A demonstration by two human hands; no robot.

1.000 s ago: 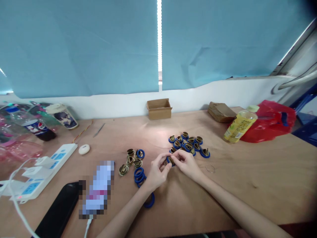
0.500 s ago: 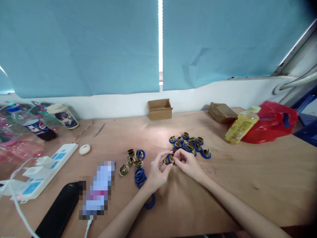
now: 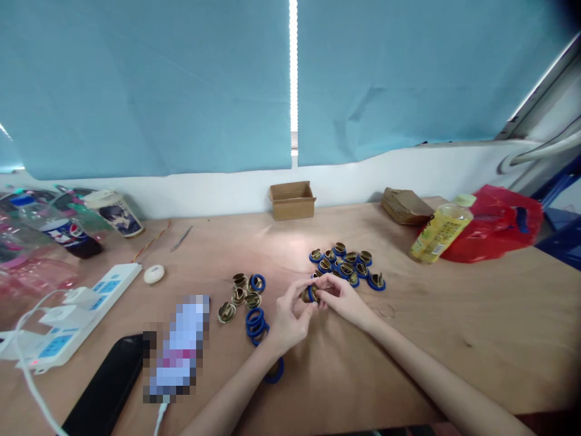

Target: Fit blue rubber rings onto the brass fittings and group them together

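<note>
Between my two hands is a brass-coloured round fitting with a blue ring (image 3: 310, 295) around it, held just above the table. My left hand (image 3: 292, 316) pinches it from the left with thumb and fingers. From the other side my right hand (image 3: 344, 301) grips its edge, and those fingertips partly cover it. Behind the hands lies a cluster of similar brass fittings with blue rings (image 3: 348, 266). Several brass fittings (image 3: 239, 295) without fitted rings rest to the left. Loose blue rings (image 3: 255, 322) lie by my left wrist, one partly under the forearm.
A small open cardboard box (image 3: 293, 209) stands at the wall. At right are a yellow-labelled bottle (image 3: 441, 230), a red plastic bag (image 3: 494, 227) and a brown package (image 3: 403, 206). A phone (image 3: 181, 345), black case (image 3: 109, 381), power strip (image 3: 86, 318) and cola bottle (image 3: 68, 233) occupy the left.
Both hands stay in nearly the same place, still on the fitting. My right fingers have shifted slightly around its edge, and the fitting shows a slightly different angle.
</note>
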